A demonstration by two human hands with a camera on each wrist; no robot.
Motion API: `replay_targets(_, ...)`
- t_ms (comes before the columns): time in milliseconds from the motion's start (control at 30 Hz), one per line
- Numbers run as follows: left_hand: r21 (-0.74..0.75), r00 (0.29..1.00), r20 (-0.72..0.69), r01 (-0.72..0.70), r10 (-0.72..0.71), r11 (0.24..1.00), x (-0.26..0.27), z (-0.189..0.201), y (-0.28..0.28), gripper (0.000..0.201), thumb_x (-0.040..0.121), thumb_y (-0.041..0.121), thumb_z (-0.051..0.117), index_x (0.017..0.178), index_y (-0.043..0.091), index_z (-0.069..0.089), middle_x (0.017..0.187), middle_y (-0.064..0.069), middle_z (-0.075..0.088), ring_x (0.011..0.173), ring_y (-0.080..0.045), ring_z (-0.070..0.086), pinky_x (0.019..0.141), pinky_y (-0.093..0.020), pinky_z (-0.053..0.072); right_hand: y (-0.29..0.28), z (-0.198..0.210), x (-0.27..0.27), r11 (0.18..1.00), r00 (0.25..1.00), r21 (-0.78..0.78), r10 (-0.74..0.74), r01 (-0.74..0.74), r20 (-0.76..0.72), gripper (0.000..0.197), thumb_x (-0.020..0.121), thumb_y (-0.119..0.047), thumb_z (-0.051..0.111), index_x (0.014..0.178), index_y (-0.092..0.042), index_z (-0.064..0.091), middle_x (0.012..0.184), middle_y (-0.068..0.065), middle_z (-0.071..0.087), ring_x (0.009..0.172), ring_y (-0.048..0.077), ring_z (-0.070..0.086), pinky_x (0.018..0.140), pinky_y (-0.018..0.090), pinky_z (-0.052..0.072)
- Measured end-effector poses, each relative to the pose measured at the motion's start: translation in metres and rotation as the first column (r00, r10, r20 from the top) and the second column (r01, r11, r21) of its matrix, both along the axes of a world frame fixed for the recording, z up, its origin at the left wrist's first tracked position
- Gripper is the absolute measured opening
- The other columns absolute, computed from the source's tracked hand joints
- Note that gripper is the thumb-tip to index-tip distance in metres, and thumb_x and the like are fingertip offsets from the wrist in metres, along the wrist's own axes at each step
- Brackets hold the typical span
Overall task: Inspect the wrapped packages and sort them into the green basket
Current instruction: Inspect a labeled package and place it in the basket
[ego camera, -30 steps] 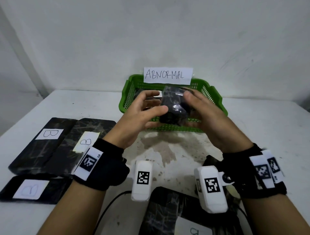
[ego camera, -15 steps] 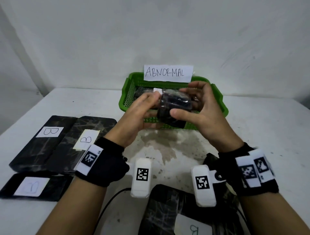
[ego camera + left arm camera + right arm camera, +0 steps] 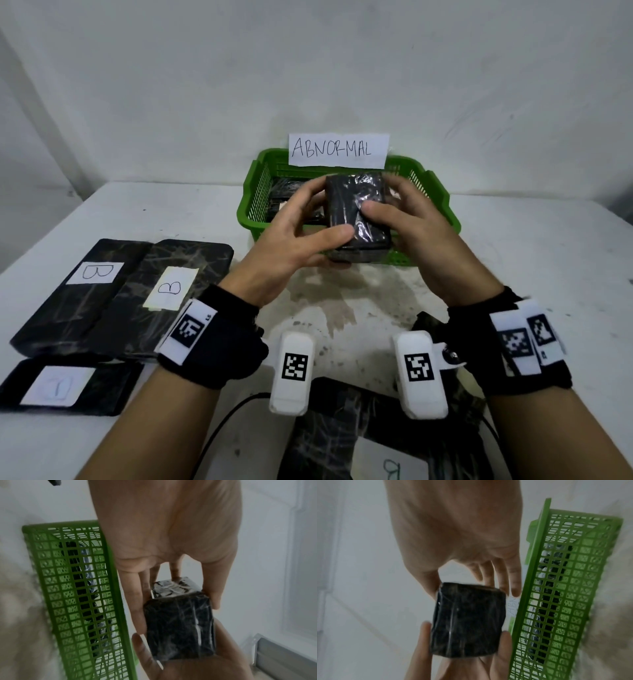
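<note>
A small black block wrapped in shiny film hangs in the air just in front of the green basket. My left hand grips its left side, thumb on the near edge and fingers behind. My right hand grips its right side, thumb pressed on the top face. No label shows on the block. Inside the basket lie other dark wrapped packages, partly hidden by my hands.
A paper sign reading ABNORMAL stands on the basket's back rim. Flat black packages labelled B lie at the left, another near the front left, one more under my wrists. A wall rises behind the white table.
Both hands have turned the block, so a broad flat face now points up. My right thumb has shifted onto that top face. The block stays just before the basket.
</note>
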State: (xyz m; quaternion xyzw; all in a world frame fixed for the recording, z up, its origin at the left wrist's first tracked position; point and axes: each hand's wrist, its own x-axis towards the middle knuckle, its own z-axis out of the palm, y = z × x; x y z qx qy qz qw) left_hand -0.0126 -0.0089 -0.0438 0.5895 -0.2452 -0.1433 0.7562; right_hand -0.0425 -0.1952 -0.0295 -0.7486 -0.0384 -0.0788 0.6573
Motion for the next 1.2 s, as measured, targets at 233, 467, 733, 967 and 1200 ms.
replay_targets(233,0.069,0.995,0.096,-0.019,0.012,0.997,-0.001,-0.004,-0.003,0.070,0.083,0.014,0.071,0.142,0.041,0.046,0.136,0.010,0.059,0.115,-0.015,0.066,0.089,-0.035,0.057,0.003,-0.004,0.004,0.986,0.984,0.053,-0.160,0.156,0.074,0.064,0.078,-0.013,0.079,0.134,-0.020,0.048,0.113,0.007,0.071,0.094,0.014,0.072,0.071,0.025,0.057)
replay_targets(467,0.051,0.979,0.165,-0.133,0.123,0.990,0.002,-0.003,0.004,0.079,0.081,0.017,0.076,0.148,0.034,0.039,0.143,-0.002,0.053,0.103,-0.015,0.069,0.090,-0.032,0.055,0.001,0.000,-0.006,0.996,0.986,-0.047,-0.072,0.080,0.153,0.066,0.076,-0.017,0.080,0.134,-0.023,0.050,0.129,-0.001,0.064,0.112,0.018,0.068,0.087,0.026,0.059)
replay_targets(733,0.044,0.940,0.308,-0.171,0.149,0.984,0.003,-0.004,0.003,0.103,0.079,-0.009,0.074,0.156,0.032,0.019,0.147,0.006,0.052,0.121,-0.013,0.060,0.096,-0.035,0.054,0.005,0.010,-0.011,0.990,0.986,0.118,0.095,-0.079,-0.138,0.060,0.082,-0.059,0.069,0.128,-0.021,0.065,0.114,-0.006,0.076,0.102,0.017,0.075,0.086,0.042,0.060)
replay_targets(967,0.024,0.946,0.306,-0.115,0.102,0.993,0.001,0.000,0.005,0.052,0.093,0.009,0.055,0.143,0.018,0.046,0.142,0.003,0.055,0.127,-0.013,0.056,0.100,-0.033,0.050,0.008,-0.001,0.001,0.971,1.000,0.238,-0.004,0.009,-0.023,0.075,0.055,-0.029,0.076,0.125,-0.008,0.061,0.115,0.012,0.072,0.104,0.027,0.069,0.094,0.050,0.058)
replay_targets(1200,0.165,0.998,-0.061,0.006,0.004,0.986,-0.001,0.000,0.000,0.052,0.091,0.062,0.045,0.130,0.030,0.059,0.124,0.000,0.070,0.109,-0.026,0.069,0.087,-0.042,0.057,0.008,-0.005,-0.003,0.998,0.982,0.066,-0.016,0.003,0.189,0.065,0.062,-0.006,0.079,0.123,-0.016,0.059,0.118,0.007,0.066,0.096,0.005,0.069,0.075,0.021,0.056)
